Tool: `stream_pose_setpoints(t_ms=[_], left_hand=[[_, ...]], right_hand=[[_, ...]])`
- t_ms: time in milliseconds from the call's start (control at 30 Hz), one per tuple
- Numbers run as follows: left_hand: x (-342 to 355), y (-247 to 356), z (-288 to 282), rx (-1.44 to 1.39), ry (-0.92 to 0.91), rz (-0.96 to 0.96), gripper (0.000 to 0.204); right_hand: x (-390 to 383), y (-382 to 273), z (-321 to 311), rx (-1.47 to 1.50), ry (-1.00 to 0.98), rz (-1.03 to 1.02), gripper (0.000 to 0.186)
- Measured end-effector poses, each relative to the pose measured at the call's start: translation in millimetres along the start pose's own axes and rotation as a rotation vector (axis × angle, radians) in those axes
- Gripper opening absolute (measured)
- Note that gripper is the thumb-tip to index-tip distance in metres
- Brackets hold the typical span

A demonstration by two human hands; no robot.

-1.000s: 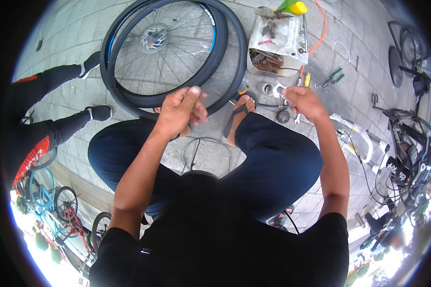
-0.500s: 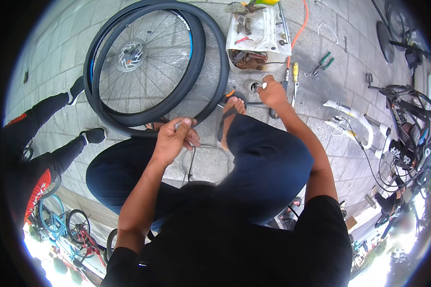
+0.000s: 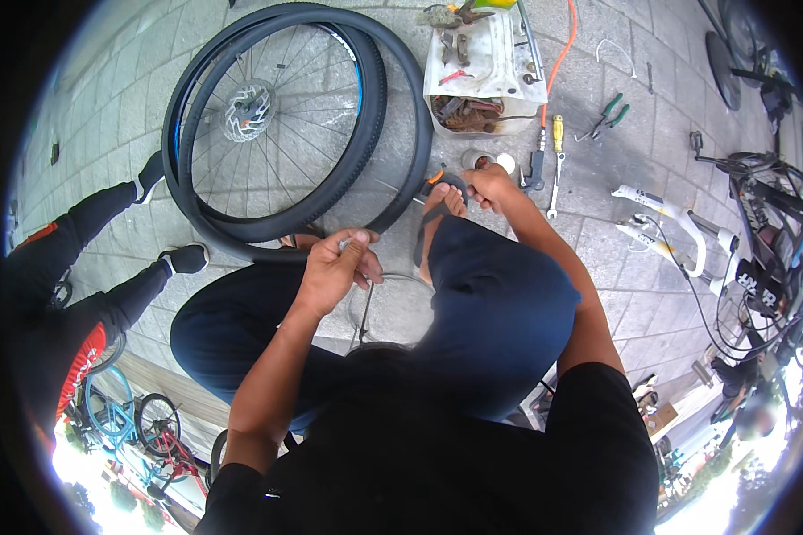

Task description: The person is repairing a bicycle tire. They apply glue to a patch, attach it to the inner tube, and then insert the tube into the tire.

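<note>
My left hand [image 3: 344,263] pinches the loose black inner tube [image 3: 393,208] that loops over the bicycle wheel [image 3: 250,111]; a small grey patch or piece shows under my thumb. My right hand [image 3: 489,185] has its fingers closed beside a small round can [image 3: 477,160], their contents hidden, with a white round lid [image 3: 505,162] next to it. My sandalled foot [image 3: 442,209] is just left of that hand. A grey air gun [image 3: 535,169], a wrench [image 3: 555,192] and a yellow-handled screwdriver [image 3: 558,131] lie to the right.
A plastic tool tub [image 3: 482,67] stands beyond the can, near an orange hose [image 3: 562,58] and green-handled pliers [image 3: 611,114]. White fork parts [image 3: 665,214] and bike parts crowd the right. Another person's legs [image 3: 125,267] are at left, with parked bicycles [image 3: 143,428] behind.
My left hand has moved down onto the tube and closed there. My right hand has moved left to the can, then drawn slightly back toward me; the white piece now lies beside the can.
</note>
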State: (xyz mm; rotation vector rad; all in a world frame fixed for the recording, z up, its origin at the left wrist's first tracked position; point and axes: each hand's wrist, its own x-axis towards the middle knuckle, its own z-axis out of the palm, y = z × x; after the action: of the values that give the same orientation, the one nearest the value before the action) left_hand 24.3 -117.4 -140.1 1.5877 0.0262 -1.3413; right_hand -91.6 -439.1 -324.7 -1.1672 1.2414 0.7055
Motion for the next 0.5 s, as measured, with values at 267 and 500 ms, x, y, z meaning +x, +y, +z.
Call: stream_pose_setpoints(t_ms=[267, 500], left_hand=[[2, -6, -1, -0.008, 0.006, -0.035, 0.042], [7, -12, 2, 0.022, -0.006, -0.017, 0.042]], right_hand=[[15, -1, 15, 0.475, -0.051, 0.018, 0.03], [22, 24, 32, 0.346, 0.142, -0.212, 0.052]])
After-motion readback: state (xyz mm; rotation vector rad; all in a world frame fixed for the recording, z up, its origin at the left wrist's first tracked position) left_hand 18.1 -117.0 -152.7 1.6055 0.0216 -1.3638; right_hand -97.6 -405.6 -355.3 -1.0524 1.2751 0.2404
